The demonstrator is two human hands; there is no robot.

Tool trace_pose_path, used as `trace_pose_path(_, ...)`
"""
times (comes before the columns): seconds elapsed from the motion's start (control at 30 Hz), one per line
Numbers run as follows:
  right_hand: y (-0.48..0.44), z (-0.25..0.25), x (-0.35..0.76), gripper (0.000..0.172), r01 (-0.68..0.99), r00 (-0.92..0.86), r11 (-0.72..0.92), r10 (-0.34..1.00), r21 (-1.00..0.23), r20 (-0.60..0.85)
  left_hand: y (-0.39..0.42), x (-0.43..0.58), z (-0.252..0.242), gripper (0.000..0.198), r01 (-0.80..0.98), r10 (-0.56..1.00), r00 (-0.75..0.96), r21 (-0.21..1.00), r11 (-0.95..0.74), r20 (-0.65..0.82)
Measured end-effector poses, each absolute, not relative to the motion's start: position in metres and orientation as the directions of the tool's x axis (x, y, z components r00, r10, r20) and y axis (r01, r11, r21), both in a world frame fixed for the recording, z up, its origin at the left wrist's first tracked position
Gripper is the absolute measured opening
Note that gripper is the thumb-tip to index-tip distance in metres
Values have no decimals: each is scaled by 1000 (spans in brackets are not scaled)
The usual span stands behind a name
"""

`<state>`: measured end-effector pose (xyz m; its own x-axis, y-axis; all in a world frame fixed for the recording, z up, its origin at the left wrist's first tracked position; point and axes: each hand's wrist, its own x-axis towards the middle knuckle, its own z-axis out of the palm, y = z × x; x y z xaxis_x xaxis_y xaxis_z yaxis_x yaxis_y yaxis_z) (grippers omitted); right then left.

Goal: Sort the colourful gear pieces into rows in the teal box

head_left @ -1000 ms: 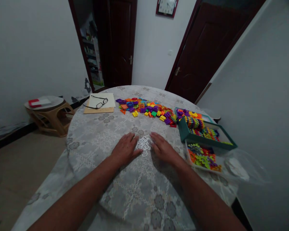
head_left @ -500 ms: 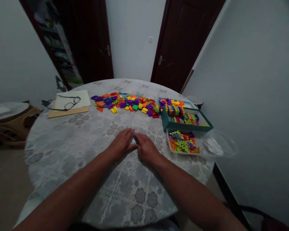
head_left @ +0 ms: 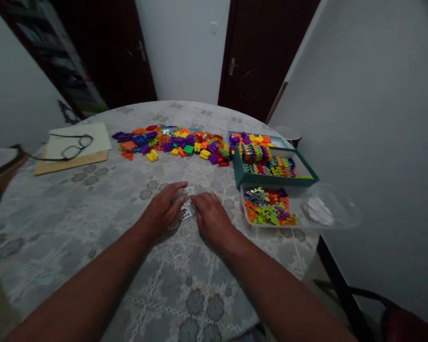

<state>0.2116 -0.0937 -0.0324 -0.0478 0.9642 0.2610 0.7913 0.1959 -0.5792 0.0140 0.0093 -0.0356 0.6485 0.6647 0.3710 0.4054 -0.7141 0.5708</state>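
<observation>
Low over the middle of the table, my left hand curls round a small white openwork piece, thumb on the near side and forefinger stretched along the far side. Its exact kind cannot be made out. My right hand is closed, with its fingertips at the right edge of the same piece, and its palm faces down. Parts of the piece are hidden behind the fingers. Beyond both hands lies a long heap of colourful plastic building pieces.
A green box with rows of joined pieces stands at the right. Before it is a clear plastic tub of loose pieces, beside a lid and a white bundle. Glasses rest on paper at the left.
My hands have drawn slightly apart, and the white openwork piece now shows between them. The view has tilted down, and the heap and the glasses appear further left.
</observation>
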Motion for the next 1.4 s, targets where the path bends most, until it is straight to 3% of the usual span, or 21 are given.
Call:
trace_pose_path(0.13, -93, -34, 218, 48, 799, -20, 167, 967, -578, 252, 16, 6, -38, 46, 508, 732, 539, 532, -677, 417)
trace_pose_path(0.3, -94, -32, 223, 35, 787, -31, 156, 976, -597, 214, 14, -4, -28, 46, 580, 674, 686, 354, -734, 274)
trace_pose_path(0.43, -96, -30, 222, 29, 671, 10, 181, 967, -719, 253, 8, -14, -7, 74, 550, 595, 802, 318, -772, 57)
trace_pose_path(0.57, -98, -29, 215, 28, 614, -38, 204, 973, -762, 230, 7, -20, 3, 90, 539, 571, 821, 338, -772, -5)
trace_pose_path(0.8, -98, -31, 211, 29, 741, -122, 242, 966, -626, 230, 8, -19, 4, 77, 535, 607, 794, 442, -720, 26)
trace_pose_path(1.07, -97, -28, 210, 32, 798, -156, 241, 968, -553, 196, 12, -18, -8, 82, 521, 644, 763, 539, -662, 54)
trace_pose_path(1.27, -95, -27, 211, 32, 792, -161, 237, 970, -563, 182, 14, -21, -6, 72, 524, 646, 761, 525, -671, 67)
trace_pose_path(1.4, -95, -32, 214, 29, 749, -132, 245, 966, -615, 225, 15, -20, -3, 65, 613, 690, 722, 413, -673, 52)
